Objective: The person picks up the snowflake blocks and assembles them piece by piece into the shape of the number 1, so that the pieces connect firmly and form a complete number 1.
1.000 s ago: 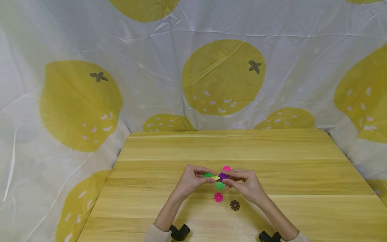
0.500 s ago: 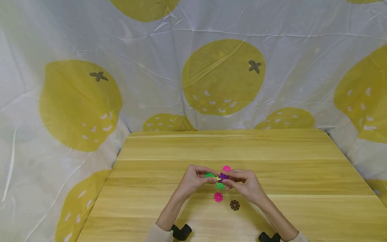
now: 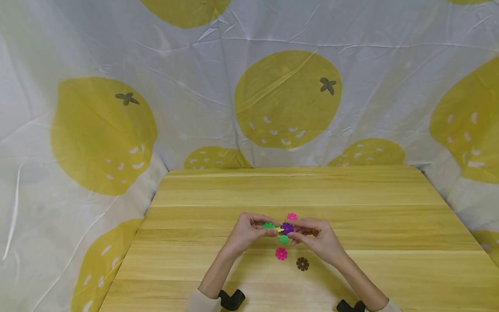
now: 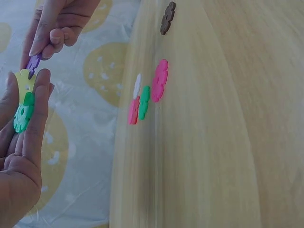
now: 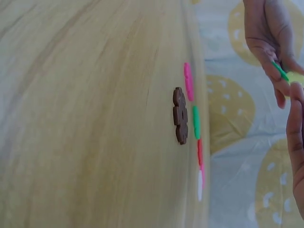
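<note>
Joining seems the step: above the counter [image 3: 218, 190], the left hand [image 3: 249, 230] pinches a yellow disc [image 4: 24, 80] and green disc [image 4: 22, 118], the right hand [image 3: 319, 236] a purple disc [image 3: 286, 229]; next probably calls for aligned, steady pressing.

Nine discs in all. Three are in the grip of two hands, the left hand [image 3: 249, 230] and the right hand [image 3: 317, 237]: one held green disc [image 3: 268, 225], one yellow disc [image 4: 25, 81], one purple disc [image 3: 287, 229]. Six lie on one table [image 3: 234, 190]: two pink, the near pink disc [image 3: 281, 254] and the far pink disc [image 3: 292, 216], plus one loose green disc [image 3: 283, 239], one brown disc [image 3: 299, 264], one red disc [image 5: 200, 152], one white disc [image 5: 200, 186].
</note>
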